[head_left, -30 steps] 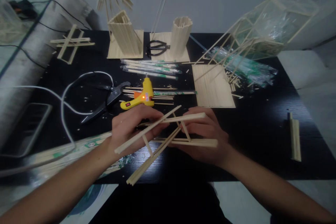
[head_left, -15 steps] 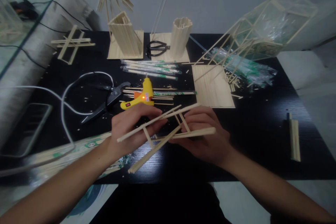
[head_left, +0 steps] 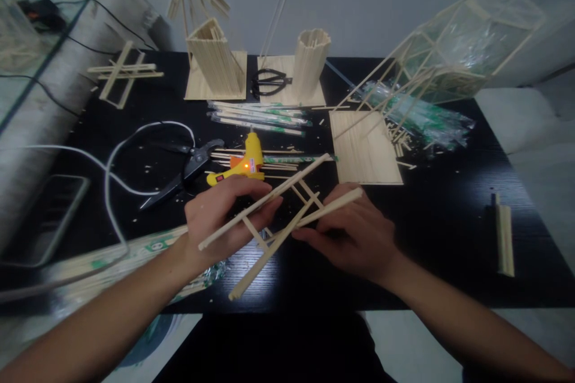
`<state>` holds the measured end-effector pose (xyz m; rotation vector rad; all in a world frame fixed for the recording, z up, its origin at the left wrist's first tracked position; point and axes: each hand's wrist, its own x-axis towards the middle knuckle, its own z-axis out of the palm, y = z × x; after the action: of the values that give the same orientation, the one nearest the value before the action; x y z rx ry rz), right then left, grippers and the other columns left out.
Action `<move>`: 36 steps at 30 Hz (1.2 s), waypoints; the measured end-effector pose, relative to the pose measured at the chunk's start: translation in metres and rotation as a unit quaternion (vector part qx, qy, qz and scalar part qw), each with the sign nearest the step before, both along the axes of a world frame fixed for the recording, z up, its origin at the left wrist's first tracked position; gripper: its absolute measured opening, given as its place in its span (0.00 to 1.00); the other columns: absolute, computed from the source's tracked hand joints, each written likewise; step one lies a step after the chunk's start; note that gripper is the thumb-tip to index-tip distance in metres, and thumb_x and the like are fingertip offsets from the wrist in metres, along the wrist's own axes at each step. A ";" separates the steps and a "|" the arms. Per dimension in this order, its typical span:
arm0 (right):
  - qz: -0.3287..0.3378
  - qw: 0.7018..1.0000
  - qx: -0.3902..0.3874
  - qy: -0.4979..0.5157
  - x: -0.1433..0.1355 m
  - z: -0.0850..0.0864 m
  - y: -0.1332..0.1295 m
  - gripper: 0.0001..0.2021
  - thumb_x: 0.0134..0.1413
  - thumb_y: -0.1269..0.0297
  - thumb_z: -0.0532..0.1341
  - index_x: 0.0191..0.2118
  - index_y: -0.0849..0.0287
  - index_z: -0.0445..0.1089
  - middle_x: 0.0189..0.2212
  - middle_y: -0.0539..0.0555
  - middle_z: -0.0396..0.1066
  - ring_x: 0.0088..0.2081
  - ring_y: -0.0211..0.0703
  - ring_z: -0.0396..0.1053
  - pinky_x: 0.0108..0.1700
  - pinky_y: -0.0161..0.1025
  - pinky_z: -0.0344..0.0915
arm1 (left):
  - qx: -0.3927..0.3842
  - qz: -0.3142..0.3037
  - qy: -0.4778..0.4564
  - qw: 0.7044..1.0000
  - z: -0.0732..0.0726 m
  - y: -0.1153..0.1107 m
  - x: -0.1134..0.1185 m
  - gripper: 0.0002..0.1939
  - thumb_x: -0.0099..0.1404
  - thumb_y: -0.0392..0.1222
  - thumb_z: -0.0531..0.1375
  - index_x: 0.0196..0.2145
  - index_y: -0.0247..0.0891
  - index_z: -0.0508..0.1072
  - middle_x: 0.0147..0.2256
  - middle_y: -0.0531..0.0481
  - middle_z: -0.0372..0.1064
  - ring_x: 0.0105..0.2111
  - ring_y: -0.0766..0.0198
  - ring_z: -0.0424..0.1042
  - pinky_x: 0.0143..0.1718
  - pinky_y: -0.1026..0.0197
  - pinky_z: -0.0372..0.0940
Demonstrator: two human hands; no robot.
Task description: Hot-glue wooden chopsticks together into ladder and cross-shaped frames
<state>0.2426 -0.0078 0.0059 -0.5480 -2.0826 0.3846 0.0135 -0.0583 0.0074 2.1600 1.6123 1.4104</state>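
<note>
Between my hands, above the front of the black table, is a small frame of wooden sticks, its long bars joined by short crosspieces. My left hand is closed on its upper long bar, with the thumb and fingers partly behind the wood. My right hand pinches the lower bar near the right end; some of its fingertips are hidden by the frame. Just beyond my left hand lies a yellow hot glue gun with an orange light glowing on it.
Pruning shears and a white cable lie left of the glue gun. Stick towers on square bases stand at the back. A stick base sits at right, near wrapped stick bundles. A phone-like object is far left.
The stick frame has tilted, its right end rising and its lower left end shifting slightly right. My right hand has moved a little along with the lower bar.
</note>
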 end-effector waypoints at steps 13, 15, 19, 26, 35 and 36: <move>0.018 1.000 -0.007 0.000 -0.003 -0.002 -0.002 0.14 0.63 0.62 0.73 0.32 0.54 0.67 0.23 0.46 0.73 0.26 0.38 0.71 0.34 0.41 0.70 | 0.011 0.031 -0.005 0.999 -0.002 0.004 -0.003 0.10 0.65 0.40 0.72 0.44 0.44 0.79 0.34 0.56 0.81 0.29 0.66 0.80 0.33 0.64 0.76; 0.022 1.000 -0.020 0.007 -0.002 -0.001 -0.003 0.13 0.62 0.63 0.73 0.33 0.54 0.68 0.24 0.47 0.73 0.27 0.40 0.72 0.35 0.42 0.71 | 0.022 0.036 -0.002 0.999 -0.001 0.005 -0.004 0.11 0.66 0.40 0.72 0.44 0.44 0.78 0.34 0.56 0.81 0.28 0.67 0.80 0.33 0.64 0.76; -0.008 0.989 -0.133 0.067 0.001 0.000 -0.003 0.11 0.60 0.60 0.73 0.37 0.55 0.70 0.26 0.48 0.73 0.27 0.40 0.72 0.32 0.39 0.72 | -0.005 0.022 -0.005 1.000 -0.001 0.004 -0.004 0.10 0.67 0.41 0.72 0.45 0.43 0.77 0.34 0.55 0.81 0.29 0.67 0.80 0.34 0.63 0.77; -0.017 0.934 -0.336 0.116 -0.001 0.006 -0.003 0.09 0.61 0.60 0.72 0.44 0.55 0.76 0.28 0.47 0.77 0.24 0.36 0.72 0.26 0.33 0.70 | 0.001 -0.053 -0.037 0.998 -0.004 0.007 -0.007 0.14 0.64 0.37 0.73 0.46 0.42 0.77 0.35 0.54 0.80 0.31 0.66 0.79 0.35 0.63 0.75; -0.045 0.890 -0.427 0.153 -0.004 0.008 0.002 0.05 0.62 0.62 0.71 0.36 0.55 0.77 0.22 0.46 0.76 0.22 0.36 0.74 0.26 0.33 0.72 | -0.040 -0.056 -0.028 0.997 -0.006 0.008 -0.006 0.17 0.63 0.36 0.73 0.48 0.41 0.76 0.38 0.53 0.81 0.33 0.65 0.80 0.38 0.63 0.76; -0.046 0.890 -0.427 0.155 -0.004 0.007 0.003 0.05 0.62 0.62 0.71 0.36 0.55 0.77 0.22 0.46 0.76 0.22 0.36 0.74 0.26 0.34 0.73 | -0.049 -0.056 -0.034 0.997 -0.007 0.008 -0.006 0.17 0.63 0.36 0.73 0.48 0.41 0.76 0.38 0.53 0.81 0.33 0.65 0.80 0.38 0.64 0.75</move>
<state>0.2383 -0.0048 0.0133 -1.0097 -1.4923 1.2681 0.0074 -0.0502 0.0003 2.0892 1.4785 1.3296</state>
